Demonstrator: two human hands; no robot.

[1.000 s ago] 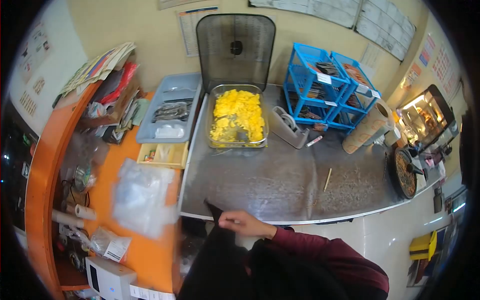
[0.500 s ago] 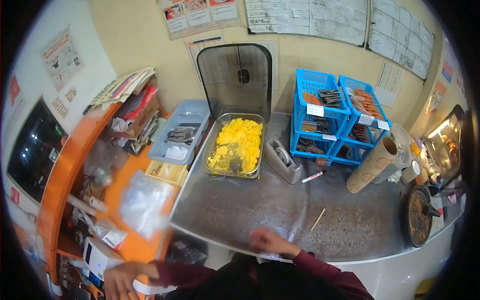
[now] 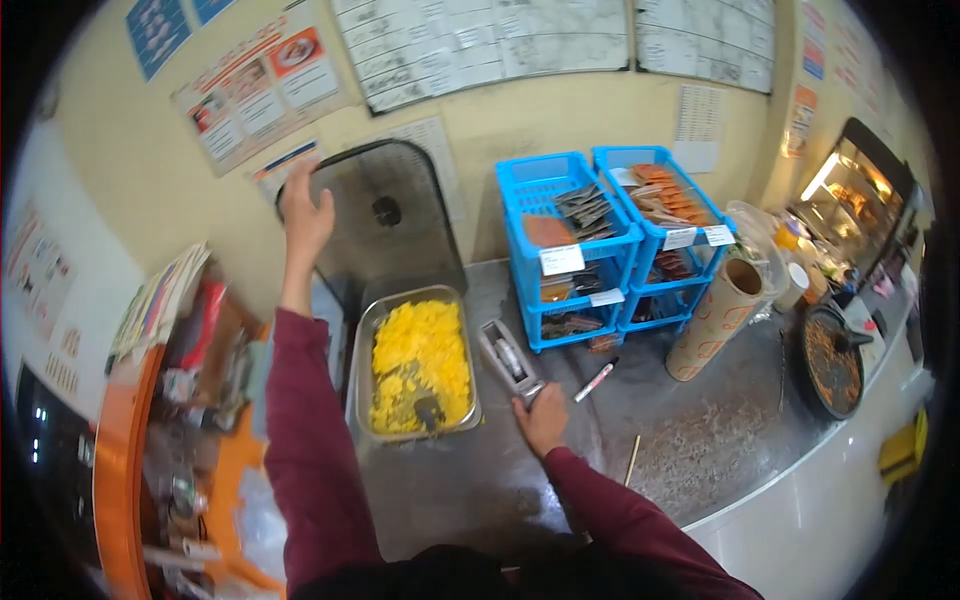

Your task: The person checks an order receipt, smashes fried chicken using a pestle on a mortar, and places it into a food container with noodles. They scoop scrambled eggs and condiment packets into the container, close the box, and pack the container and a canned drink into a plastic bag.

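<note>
My left hand is raised at the upper left edge of the dark translucent lid, its thumb spread from the fingers. The lid stands upright against the wall behind a clear tray of yellow crumbly food. My right hand rests on the metal counter at the near end of the grey tape dispenser, with its fingers against it. Whether those fingers grip the dispenser is hard to tell. A marker lies just right of that hand.
Blue stacked baskets with packets stand behind the dispenser. Farther right are a large paper roll and a round pan of brown food. A thin stick lies on the counter. An orange shelf is at left.
My left hand has risen from the lower left to the lid. My right hand has moved from the counter's front edge to the tape dispenser. The view has shifted toward the wall.
</note>
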